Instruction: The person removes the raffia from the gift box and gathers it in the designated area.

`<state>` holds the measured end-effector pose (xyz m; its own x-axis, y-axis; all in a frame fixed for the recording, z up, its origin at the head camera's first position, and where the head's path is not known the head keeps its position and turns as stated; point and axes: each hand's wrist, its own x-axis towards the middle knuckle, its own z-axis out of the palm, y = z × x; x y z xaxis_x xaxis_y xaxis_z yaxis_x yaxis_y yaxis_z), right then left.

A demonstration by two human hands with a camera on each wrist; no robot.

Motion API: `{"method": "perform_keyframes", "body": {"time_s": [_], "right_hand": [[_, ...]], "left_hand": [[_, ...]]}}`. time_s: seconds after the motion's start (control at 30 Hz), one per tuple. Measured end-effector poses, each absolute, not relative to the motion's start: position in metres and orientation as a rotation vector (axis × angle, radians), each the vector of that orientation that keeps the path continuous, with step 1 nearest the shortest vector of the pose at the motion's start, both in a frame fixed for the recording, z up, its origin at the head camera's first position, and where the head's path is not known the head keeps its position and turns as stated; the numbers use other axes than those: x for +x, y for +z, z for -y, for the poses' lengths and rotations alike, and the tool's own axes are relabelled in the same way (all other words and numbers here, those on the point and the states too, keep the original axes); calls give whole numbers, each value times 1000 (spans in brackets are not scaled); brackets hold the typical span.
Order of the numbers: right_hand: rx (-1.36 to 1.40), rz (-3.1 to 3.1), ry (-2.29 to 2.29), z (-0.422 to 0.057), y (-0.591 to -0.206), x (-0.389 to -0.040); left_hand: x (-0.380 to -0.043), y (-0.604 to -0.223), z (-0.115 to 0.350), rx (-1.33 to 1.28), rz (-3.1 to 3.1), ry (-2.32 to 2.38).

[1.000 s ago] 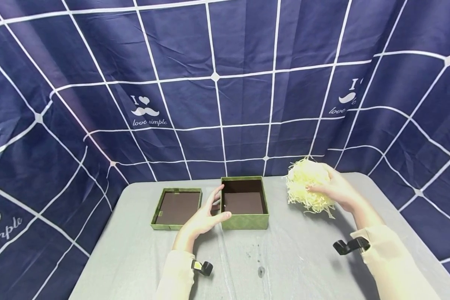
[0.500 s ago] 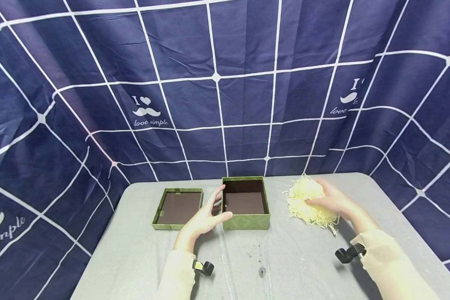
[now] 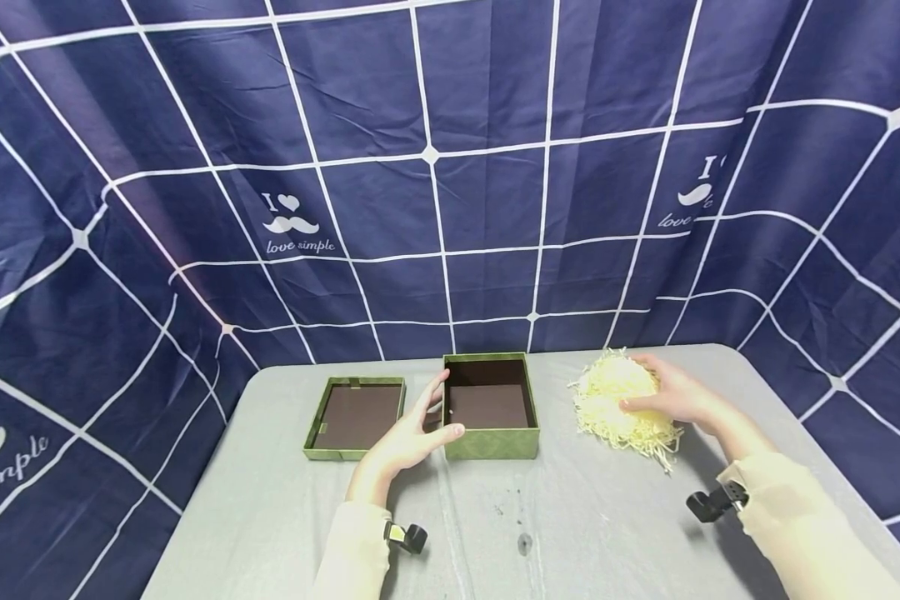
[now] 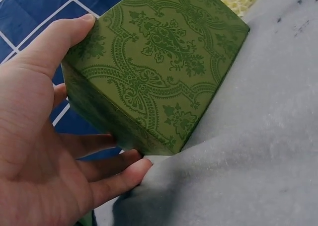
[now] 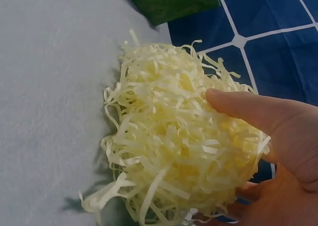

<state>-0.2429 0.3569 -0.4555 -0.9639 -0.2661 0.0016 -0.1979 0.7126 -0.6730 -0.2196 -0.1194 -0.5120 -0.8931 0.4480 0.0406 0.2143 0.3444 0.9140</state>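
A green patterned box (image 3: 491,443) with a dark brown inside stands open-topped mid-table, with nothing seen inside but a tiny pale speck. My left hand (image 3: 401,442) touches its left side, thumb at the near corner and fingers stretched along the wall. In the left wrist view the thumb (image 4: 59,42) lies by the box's upper edge. To the right, my right hand (image 3: 678,392) holds a fluffy clump of pale yellow shredded paper (image 3: 607,408) on the table. The right wrist view shows the thumb (image 5: 248,107) on the paper; the other fingers are partly hidden behind it.
A shallow matching green lid (image 3: 360,417) lies inside-up left of the box. The grey table cover (image 3: 570,525) has several dark spots near the front. A navy curtain (image 3: 487,208) with white lines hangs behind and at both sides.
My right hand has lowered the shredded paper onto the table, where the clump lies flatter. Since half a second ago that hand has shifted slightly right. The left hand and box have stayed put.
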Motion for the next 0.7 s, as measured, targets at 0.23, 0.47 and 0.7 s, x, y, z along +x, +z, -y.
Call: {"method": "perform_keyframes", "body": {"time_s": [0.23,0.47,0.7], "right_hand": [[-445,-2831,-1031,-361,-450,-240],[-557,-2843,-972,-368,-439,-233],[-771,-3048,-628,-378,-422,-207]], "left_hand": [[-221,-494,123,606,-2371,1451],[-219,-477,129,686,-2601,1072],[-212,-456,158,829,-2774,863]]}}
